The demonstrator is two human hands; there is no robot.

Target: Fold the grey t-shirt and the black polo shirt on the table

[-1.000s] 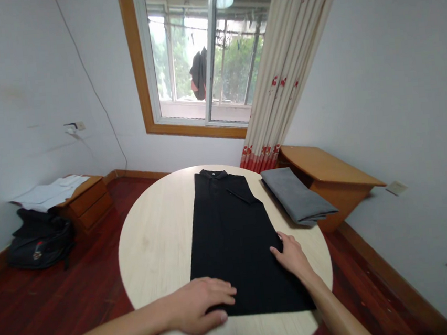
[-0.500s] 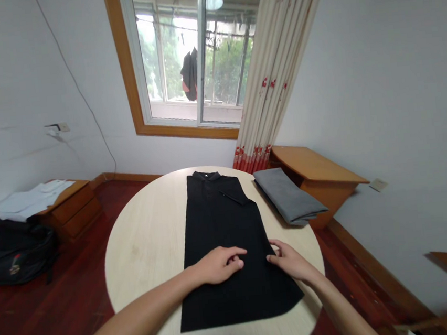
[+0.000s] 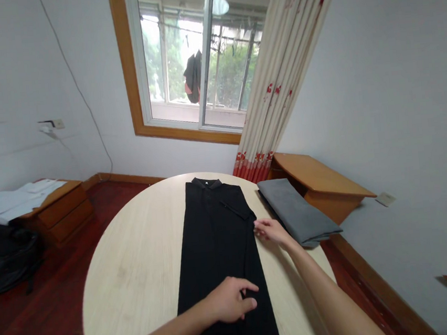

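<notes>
A black polo shirt (image 3: 210, 242) lies lengthwise on a round, pale wooden table (image 3: 133, 255), its collar at the far side. One short sleeve is turned in across its upper front, and the right side is folded inward in a long strip. My right hand (image 3: 269, 230) pinches the shirt's right edge just below that sleeve. Over the lower part of the shirt is my left hand (image 3: 233, 299), index finger and thumb apart, holding nothing. Whether its underside touches the fabric I cannot tell.
Folded grey cloth (image 3: 296, 210) lies at the table's right edge. Behind it stands a wooden desk (image 3: 323, 176). At left are a low drawer cabinet (image 3: 68, 216) with papers and a black bag (image 3: 6, 257). A curtain (image 3: 275, 89) hangs beside the window.
My right hand has moved up the shirt's right edge to below the sleeve. The flared lower right side is now folded inward. My left hand sits lower in view, and the view has shifted.
</notes>
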